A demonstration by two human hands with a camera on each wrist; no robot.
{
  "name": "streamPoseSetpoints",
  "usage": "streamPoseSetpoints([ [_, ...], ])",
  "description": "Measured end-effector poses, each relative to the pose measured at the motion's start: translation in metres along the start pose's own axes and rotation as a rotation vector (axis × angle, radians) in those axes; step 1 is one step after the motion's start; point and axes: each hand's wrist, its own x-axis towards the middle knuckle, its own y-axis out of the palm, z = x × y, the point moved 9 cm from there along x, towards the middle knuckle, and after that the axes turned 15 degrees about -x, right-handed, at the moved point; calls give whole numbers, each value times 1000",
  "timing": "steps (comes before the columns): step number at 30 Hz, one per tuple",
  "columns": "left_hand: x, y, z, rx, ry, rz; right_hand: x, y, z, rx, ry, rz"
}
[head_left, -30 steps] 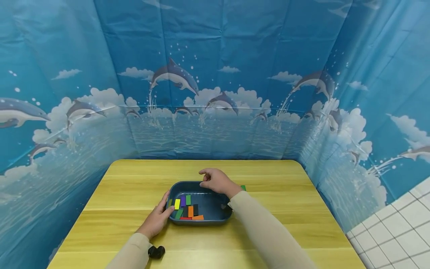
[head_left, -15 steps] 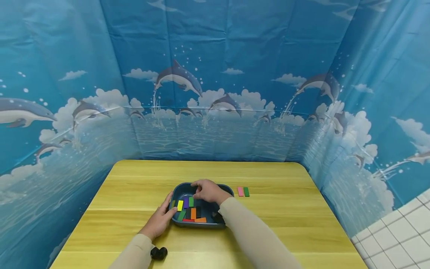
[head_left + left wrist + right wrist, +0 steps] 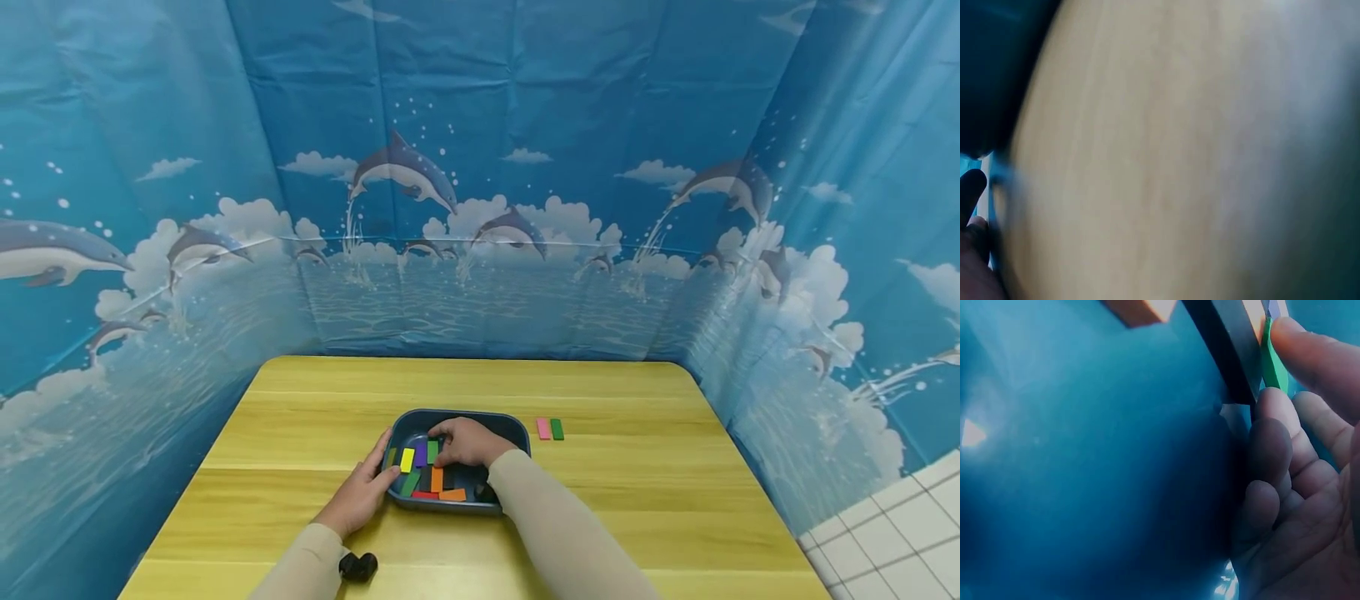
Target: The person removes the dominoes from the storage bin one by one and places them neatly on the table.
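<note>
A dark blue tray [image 3: 502, 425] holds several coloured rectangular blocks, mostly bunched at its left. My left hand [image 3: 358, 493] grips the tray's left side, thumb over the rim beside the yellow block [image 3: 407, 460]. My right hand [image 3: 468, 442] is down inside the tray, pinching a green block [image 3: 432, 452] end to end, which the right wrist view shows as green block [image 3: 1274, 362] at the fingertips. Beside it lie a purple block [image 3: 421, 453] and an orange block [image 3: 437, 479]. A black block [image 3: 1225, 350] stands close to my fingers in the right wrist view.
On the yellow wooden table [image 3: 622, 467], right of the tray, a pink block [image 3: 543, 428] and a second green block [image 3: 557, 429] lie side by side. A blue dolphin-print curtain [image 3: 480, 300] closes off the table's back. The left wrist view is mostly blurred tabletop [image 3: 1135, 150].
My right hand has moved left and lower into the tray, its fingers closing on the green block. The pink block has come into view. My left hand keeps its hold on the tray.
</note>
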Motion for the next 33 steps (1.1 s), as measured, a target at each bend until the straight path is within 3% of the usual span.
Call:
streamPoseSetpoints([
  [10,2,1,0,12,5,-8,-3,-2,0,-72,37,-24],
  [28,2,2,1,-2,18,-13,-6,-2,3,-70,36,-22],
  [33,0,3,3,14,-19,-36,-5,-1,1,-73,44,-28],
])
